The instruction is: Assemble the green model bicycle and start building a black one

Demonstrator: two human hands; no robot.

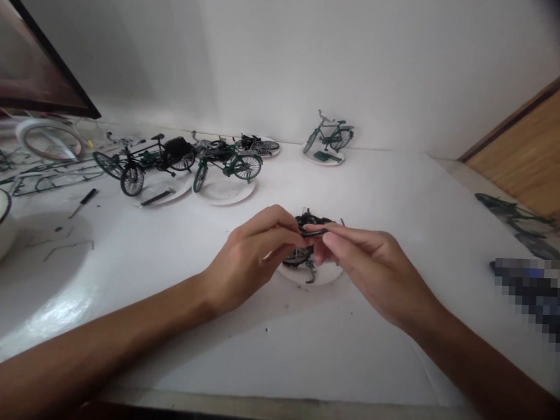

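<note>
Two bare hands meeting, fingertips pinched close together

From where I stand, I see a person's two bare forearms reaching in from the lower corners. The left forearm (133,330) slants up to a bent wrist; the left hand (255,246) arches knuckles-up, its fingers bending inward and pinching against the thumb, a small gap showing behind the tips. The right forearm (477,358) rises opposite. The right hand (370,259) points inward, thumb and index finger pressed in a pinch, close beside the left fingertips.
</note>
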